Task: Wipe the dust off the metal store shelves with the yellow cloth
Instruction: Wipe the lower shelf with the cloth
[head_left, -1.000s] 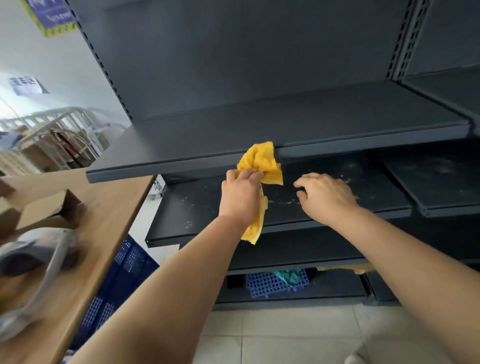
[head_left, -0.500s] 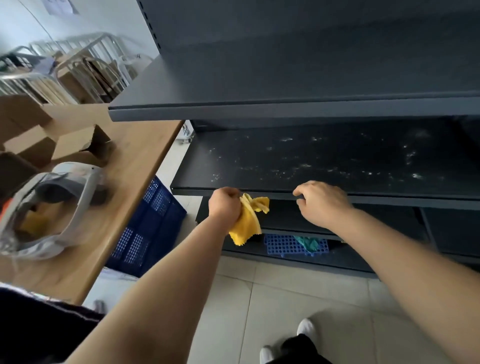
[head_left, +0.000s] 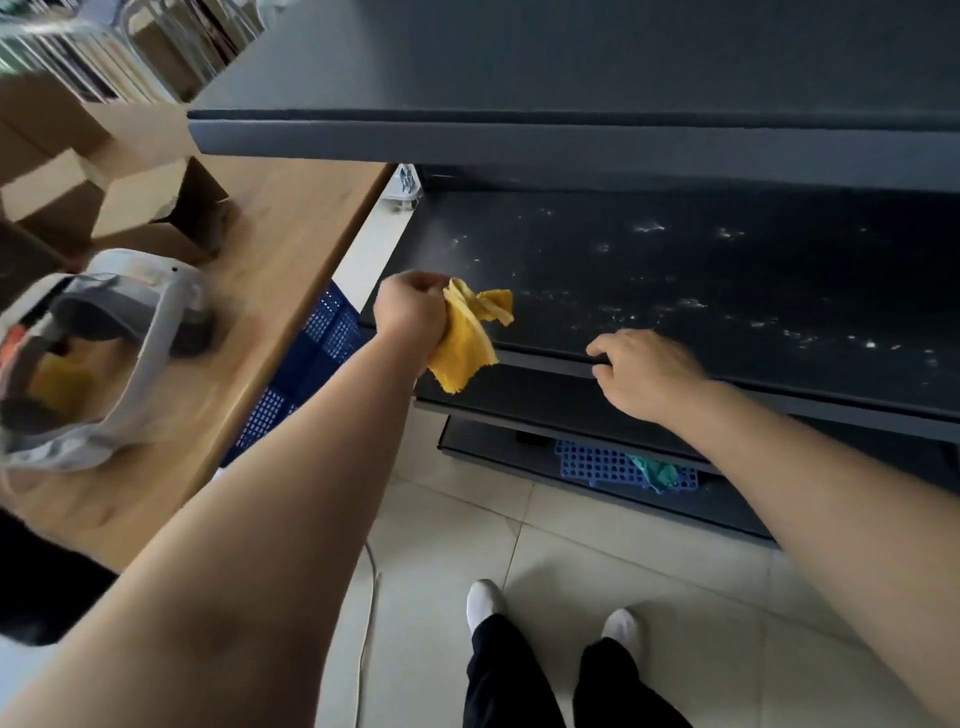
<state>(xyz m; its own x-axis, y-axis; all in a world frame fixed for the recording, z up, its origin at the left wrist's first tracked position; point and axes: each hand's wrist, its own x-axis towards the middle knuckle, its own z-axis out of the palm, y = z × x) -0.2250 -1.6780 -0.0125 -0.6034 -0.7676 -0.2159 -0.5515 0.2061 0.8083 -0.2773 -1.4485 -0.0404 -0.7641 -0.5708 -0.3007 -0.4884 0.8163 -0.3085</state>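
The yellow cloth (head_left: 465, 338) is bunched in the left hand (head_left: 410, 312), which is closed into a fist around its upper part; the loose ends hang free below and to the right of the knuckles. It is held at the front left corner of the dusty middle shelf (head_left: 675, 270), just above the front lip and seemingly not yet pressed to the surface, probably so that a stroke can be started from that corner and drawn across the white specks scattered over the dark metal. The right hand (head_left: 644, 371) is laid on the front edge of the same shelf, fingers curled over the lip and nothing else held, most likely as a brace while the body is bent forward. The upper shelf (head_left: 519, 140) overhangs the work area, which is why a low stance is needed. To the left a wooden table (head_left: 291, 234) carries cardboard boxes (head_left: 130, 192) and a grey headset-like device (head_left: 104, 332); a blue perforated basket (head_left: 618, 465) with something green in it sits on the lowest shelf.

Compared with half a second earlier, the view is tipped further downward, so that both feet and the floor tiles are now shown. The cloth-holding hand is raised from below the shelf lip to its level, while the bracing hand is kept on the edge.
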